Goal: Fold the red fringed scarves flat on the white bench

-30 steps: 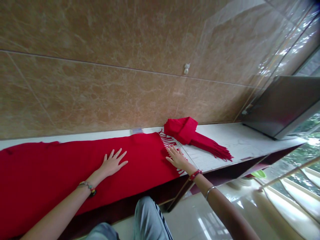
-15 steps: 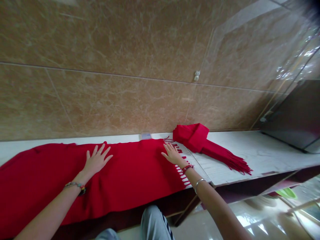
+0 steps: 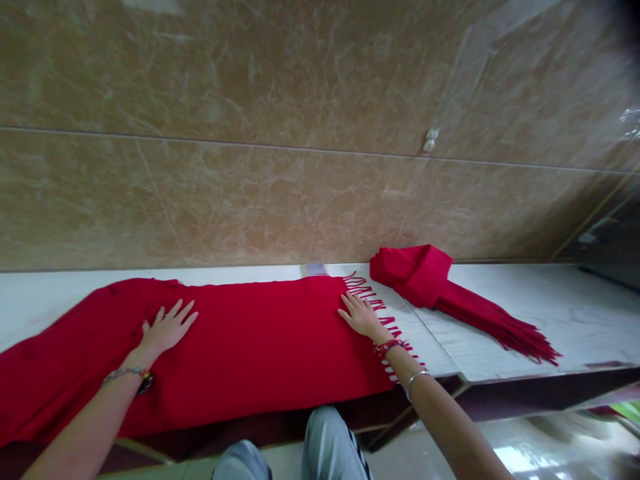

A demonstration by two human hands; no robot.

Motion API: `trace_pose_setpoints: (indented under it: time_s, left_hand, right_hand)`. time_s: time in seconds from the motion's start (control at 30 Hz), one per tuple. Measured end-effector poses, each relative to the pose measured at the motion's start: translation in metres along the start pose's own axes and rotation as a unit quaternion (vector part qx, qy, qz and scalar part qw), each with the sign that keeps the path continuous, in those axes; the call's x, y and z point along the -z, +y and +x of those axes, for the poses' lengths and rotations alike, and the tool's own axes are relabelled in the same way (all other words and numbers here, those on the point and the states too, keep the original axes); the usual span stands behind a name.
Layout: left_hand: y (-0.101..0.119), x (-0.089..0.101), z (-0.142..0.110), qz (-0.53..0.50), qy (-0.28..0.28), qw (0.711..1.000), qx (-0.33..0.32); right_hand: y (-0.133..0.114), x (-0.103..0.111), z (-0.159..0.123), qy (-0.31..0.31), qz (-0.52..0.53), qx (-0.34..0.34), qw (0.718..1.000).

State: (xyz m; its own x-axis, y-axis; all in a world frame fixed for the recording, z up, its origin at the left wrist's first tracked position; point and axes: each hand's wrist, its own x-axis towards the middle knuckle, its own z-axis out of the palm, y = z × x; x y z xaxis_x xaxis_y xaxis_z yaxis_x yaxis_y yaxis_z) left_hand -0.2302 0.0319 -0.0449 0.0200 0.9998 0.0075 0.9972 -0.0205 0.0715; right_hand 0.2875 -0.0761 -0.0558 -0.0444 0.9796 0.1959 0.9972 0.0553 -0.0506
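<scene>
A long red scarf [image 3: 260, 340] lies spread flat along a white ledge [image 3: 545, 313], its fringed end [image 3: 380, 317] at the right. My left hand [image 3: 167, 327] rests flat on the scarf's left part, fingers spread. At the fringed end my right hand [image 3: 361, 315] presses down flat, fingers open. Neither hand grips anything. A second red scarf [image 3: 440, 287], folded with its fringe trailing right, lies on the ledge just beyond my right hand.
A brown marble wall [image 3: 280, 133] rises straight behind the ledge, with a small white fitting [image 3: 429, 140] on it. A small blurred label [image 3: 315, 269] sits at the wall's foot. My grey-trousered knees [image 3: 320, 450] show below, over a glossy floor [image 3: 545, 447].
My left hand has slid leftward along the spread scarf, staying flat. The right hand stays at the fringed end. The view has swung left.
</scene>
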Motion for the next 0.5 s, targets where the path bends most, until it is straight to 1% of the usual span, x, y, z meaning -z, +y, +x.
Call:
trace_pose_setpoints:
  time_s: [0.07,0.2,0.27,0.37,0.43,0.5]
  left_hand:
    - [0.003,0.001,-0.005,-0.004,-0.006,1.000,0.020]
    - [0.019,0.006,-0.014,0.000,-0.012,1.000,0.017]
    - [0.031,0.009,-0.012,0.014,-0.016,1.000,0.001]
    - [0.050,0.015,0.003,0.033,-0.004,0.998,-0.061]
    - [0.063,0.020,0.020,0.042,0.006,0.992,-0.121]
    - [0.073,0.025,0.039,0.048,0.004,0.982,-0.181]
  right_hand:
    - [0.000,-0.001,-0.004,-0.003,-0.001,-0.005,1.000]
    - [0.008,-0.004,-0.010,-0.012,-0.010,-0.022,1.000]
    - [0.013,-0.002,-0.007,-0.016,-0.013,-0.025,0.999]
    - [0.019,0.005,0.012,-0.004,-0.010,-0.014,1.000]
    - [0.021,0.012,0.033,0.008,-0.006,0.013,1.000]
    - [0.022,0.020,0.058,0.010,-0.003,0.048,0.999]
